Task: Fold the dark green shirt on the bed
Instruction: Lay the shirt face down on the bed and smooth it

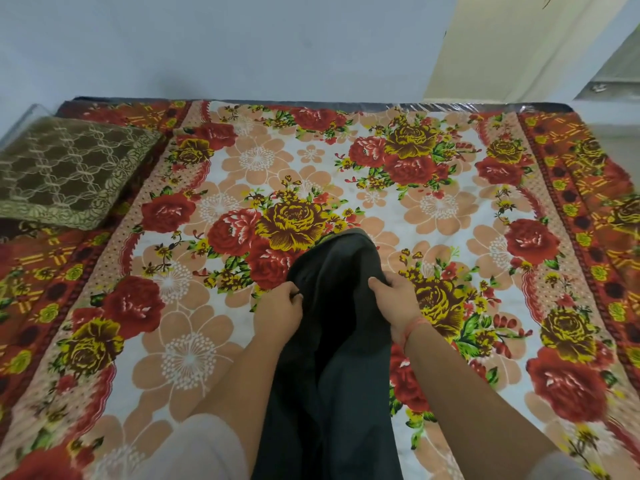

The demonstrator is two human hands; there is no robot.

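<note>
Both forearms are bare from wrist to elbow. A thin red-orange thread band circles the wrist of the right hand, while the left hand wears nothing at the wrist. Light grey short sleeves show at the lower edge, one on each upper arm.
</note>
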